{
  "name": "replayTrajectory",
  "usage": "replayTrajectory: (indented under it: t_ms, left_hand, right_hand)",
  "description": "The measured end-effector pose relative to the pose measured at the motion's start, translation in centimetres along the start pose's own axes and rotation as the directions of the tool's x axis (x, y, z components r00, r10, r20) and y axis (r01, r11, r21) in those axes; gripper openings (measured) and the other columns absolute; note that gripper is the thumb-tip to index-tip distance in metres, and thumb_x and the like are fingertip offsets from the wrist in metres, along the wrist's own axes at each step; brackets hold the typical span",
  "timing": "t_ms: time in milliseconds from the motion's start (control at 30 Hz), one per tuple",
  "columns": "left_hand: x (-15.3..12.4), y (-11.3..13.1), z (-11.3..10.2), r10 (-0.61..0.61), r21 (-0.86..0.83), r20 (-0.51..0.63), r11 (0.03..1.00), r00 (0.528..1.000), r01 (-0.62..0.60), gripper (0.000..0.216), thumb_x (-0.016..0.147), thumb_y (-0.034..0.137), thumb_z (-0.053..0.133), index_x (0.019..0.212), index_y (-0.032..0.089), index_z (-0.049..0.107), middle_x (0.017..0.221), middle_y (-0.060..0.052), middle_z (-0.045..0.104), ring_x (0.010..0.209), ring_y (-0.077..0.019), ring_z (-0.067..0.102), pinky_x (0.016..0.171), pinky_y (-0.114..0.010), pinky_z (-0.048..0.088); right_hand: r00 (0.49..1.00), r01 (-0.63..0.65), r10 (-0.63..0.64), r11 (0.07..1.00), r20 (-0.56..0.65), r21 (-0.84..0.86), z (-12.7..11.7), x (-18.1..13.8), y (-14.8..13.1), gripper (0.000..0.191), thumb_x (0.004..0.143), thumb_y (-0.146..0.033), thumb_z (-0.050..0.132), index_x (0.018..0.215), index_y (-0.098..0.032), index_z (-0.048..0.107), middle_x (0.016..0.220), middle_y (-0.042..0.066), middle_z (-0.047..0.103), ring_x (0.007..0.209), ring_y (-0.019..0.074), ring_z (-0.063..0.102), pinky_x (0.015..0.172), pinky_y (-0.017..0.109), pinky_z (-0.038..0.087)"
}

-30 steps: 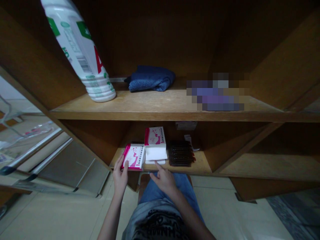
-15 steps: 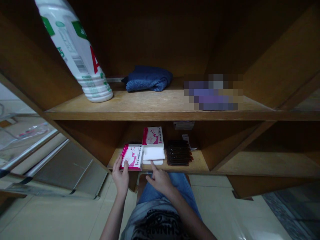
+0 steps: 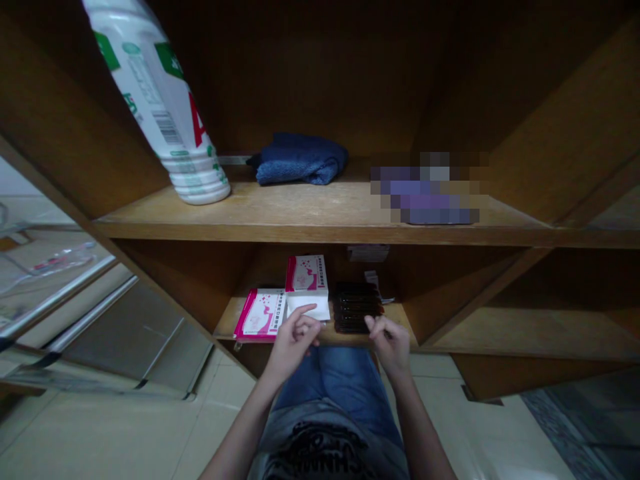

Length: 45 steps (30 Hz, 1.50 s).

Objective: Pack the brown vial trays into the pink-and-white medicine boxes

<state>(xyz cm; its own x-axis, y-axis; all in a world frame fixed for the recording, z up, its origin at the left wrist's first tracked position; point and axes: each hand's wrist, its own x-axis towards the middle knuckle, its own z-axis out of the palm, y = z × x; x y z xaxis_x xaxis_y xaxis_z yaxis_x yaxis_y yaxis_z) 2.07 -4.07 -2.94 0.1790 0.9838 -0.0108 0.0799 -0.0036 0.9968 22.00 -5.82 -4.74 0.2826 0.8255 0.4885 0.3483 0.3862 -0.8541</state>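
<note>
On the low wooden shelf [image 3: 400,313] lie a flat pink-and-white box [image 3: 260,315], a second pink-and-white box with its white flap open [image 3: 307,287], and a dark stack of small items [image 3: 354,308]. My left hand [image 3: 293,337] rests at the front of the open box, index finger stretched onto its white flap, the other fingers curled. My right hand [image 3: 390,340] is at the front edge of the dark stack, fingers bent and pinched against it. What the fingers grip is hidden.
The upper shelf [image 3: 310,217] carries a large white bottle with green and red print [image 3: 165,113] at the left, a folded blue cloth [image 3: 300,160] at the back, and a blurred purple object [image 3: 430,190]. Metal rails [image 3: 75,313] lie left on the tiled floor.
My left hand left the flat pink box and moved right to the open box. My right hand moved right from the open box to the dark stack.
</note>
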Motion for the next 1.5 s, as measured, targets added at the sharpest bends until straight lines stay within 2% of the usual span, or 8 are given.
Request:
replayTrajectory:
  t_ms: [100,200,367,533,733,1000,1167,1500]
  left_hand:
    - [-0.1,-0.2,2.2,-0.139,-0.082,0.242,0.983,0.96,0.163,0.072,0.076,0.043,0.062,0.136,0.017,0.033,0.076,-0.002,0.066,0.045,-0.0082,0.053,0.036,-0.017,0.034]
    - [-0.2,-1.2,3.5,-0.161,-0.097,0.384,0.972,0.909,0.213,0.093,0.076,0.04,0.065,0.146,0.021,0.006,0.08,-0.004,0.068,0.046,-0.0081,0.056,0.038,-0.017,0.038]
    - [-0.2,-2.5,4.6,-0.19,-0.146,0.425,0.95,0.885,0.275,0.108,0.075,0.037,0.067,0.144,0.024,-0.015,0.083,-0.005,0.07,0.046,-0.0092,0.059,0.04,-0.018,0.043]
    - [-0.1,-2.4,5.3,-0.25,-0.22,0.409,0.906,0.878,0.361,0.104,0.075,0.038,0.066,0.146,0.021,-0.008,0.081,-0.006,0.072,0.044,-0.0098,0.059,0.038,-0.017,0.042]
    - [-0.3,-2.0,5.8,-0.293,-0.263,0.369,0.877,0.882,0.402,0.098,0.077,0.033,0.064,0.146,0.018,-0.004,0.08,-0.007,0.073,0.046,-0.0105,0.06,0.037,-0.016,0.042]
    - [-0.4,-2.5,5.9,-0.307,-0.325,0.357,0.845,0.882,0.425,0.1,0.078,0.032,0.062,0.145,0.017,-0.012,0.083,-0.009,0.073,0.047,-0.0113,0.06,0.038,-0.017,0.043]
    - [-0.5,-1.8,6.0,-0.296,-0.349,0.357,0.837,0.886,0.421,0.097,0.079,0.033,0.062,0.146,0.02,-0.008,0.086,-0.009,0.073,0.048,-0.0118,0.061,0.038,-0.017,0.042]
    - [0.0,-1.4,5.9,-0.287,-0.306,0.349,0.865,0.892,0.398,0.098,0.079,0.032,0.063,0.146,0.02,-0.008,0.087,-0.01,0.073,0.05,-0.0113,0.061,0.041,-0.018,0.044]
  right_hand:
    - [0.975,-0.098,0.095,0.995,-0.202,-0.005,-1.5,0.9,1.5,0.033,0.076,-0.035,0.06,0.05,-0.021,0.044,0.044,-0.008,0.035,0.041,0.008,0.033,0.043,0.021,0.028]
    - [0.918,-0.209,0.211,0.977,-0.337,0.041,-2.5,1.1,2.8,0.024,0.072,-0.037,0.063,0.066,-0.021,0.047,0.045,-0.012,0.027,0.039,0.0072,0.025,0.04,0.02,0.022]
    - [0.916,-0.384,0.369,0.921,-0.159,-0.07,-3.1,0.9,4.3,0.039,0.073,-0.048,0.06,0.092,-0.014,0.062,0.042,-0.009,0.037,0.038,0.0111,0.035,0.043,0.023,0.03]
    - [0.899,-0.429,0.437,0.878,-0.009,-0.212,-2.8,0.7,4.7,0.049,0.073,-0.058,0.054,0.087,-0.014,0.069,0.052,0.001,0.058,0.052,0.0191,0.054,0.052,0.028,0.04]
    - [0.841,-0.525,0.535,0.843,0.083,-0.113,-2.4,1.0,3.4,0.05,0.068,-0.065,0.054,0.075,-0.016,0.063,0.036,-0.007,0.038,0.036,0.0133,0.037,0.04,0.026,0.028]
    - [0.796,-0.602,0.595,0.757,0.112,0.253,-1.6,1.4,3.1,0.049,0.053,-0.06,0.073,0.073,-0.017,0.06,0.048,-0.004,0.053,0.043,0.0121,0.047,0.043,0.023,0.035]
    - [0.757,-0.643,0.642,0.699,0.121,0.313,-1.5,0.8,4.0,0.049,0.055,-0.059,0.073,0.075,-0.018,0.056,0.033,-0.014,0.028,0.031,0.0049,0.019,0.034,0.019,0.015]
    - [0.764,-0.633,0.63,0.688,0.14,0.355,-1.0,0.6,4.5,0.045,0.061,-0.06,0.07,0.064,-0.022,0.044,0.032,-0.013,0.031,0.029,0.0043,0.021,0.032,0.017,0.021]
